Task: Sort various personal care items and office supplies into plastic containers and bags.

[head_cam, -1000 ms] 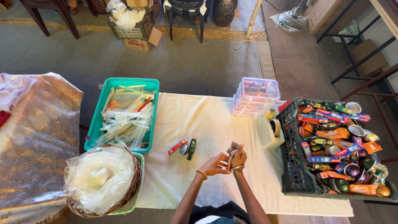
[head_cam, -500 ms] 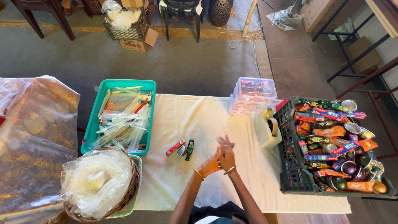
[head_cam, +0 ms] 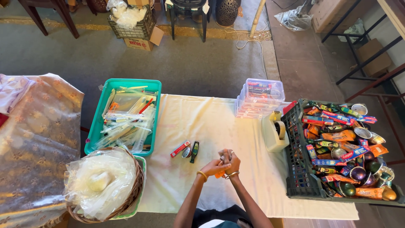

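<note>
Left hand: the left hand (head_cam: 214,168) is over the white cloth (head_cam: 211,122), close to the body. Its fingers are curled and pressed against the other hand. A gold bangle is on the wrist.
Right hand: the right hand (head_cam: 231,159) is closed over the left one. It wears a bangle too.
Thing held: a small orange thing (head_cam: 219,174) peeks out under the two hands. I cannot tell what it is, or which hand has hold of it.
What changed: a second ago the hands were held up a bit more to the right, with a small thing between the fingers. Now they are lower, shut tight together and more to the middle of the cloth.
Near the hands: a red packet (head_cam: 180,148), a small round thing (head_cam: 186,152) and a dark green packet (head_cam: 194,151) lie side by side on the cloth, just left of the hands. They have not moved.
Left side: a basket (head_cam: 134,191) holds a clear bag with something pale in it. Behind it is a green tray (head_cam: 95,126) full of clear packets and sticks.
Right side: a tape holder (head_cam: 274,131) stands beside a dark crate (head_cam: 296,169) full of bright tubes, packets and shiny bowls.
Far edge: a stack of clear boxes (head_cam: 260,98) sits at the back of the cloth.
</note>
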